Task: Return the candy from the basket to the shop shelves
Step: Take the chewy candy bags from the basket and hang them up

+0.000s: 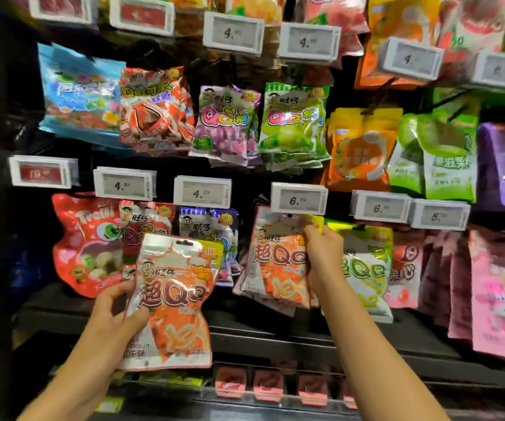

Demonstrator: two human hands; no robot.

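Against dark shop shelves hung with sweets, the left hand gripped an orange candy bag at lower centre, apparently waiting, while the right hand pinched the matching hanging bags under the price tag, seemingly clearing their hook.

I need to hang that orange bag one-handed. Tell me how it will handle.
The orange bag looks like a soft foil pouch, so it will probably flex and sag from the left hand's side grip. Its glossy film may be slippery. It seems light, since one hand holds it up, but the punched hanger hole may wobble when aimed at a peg.
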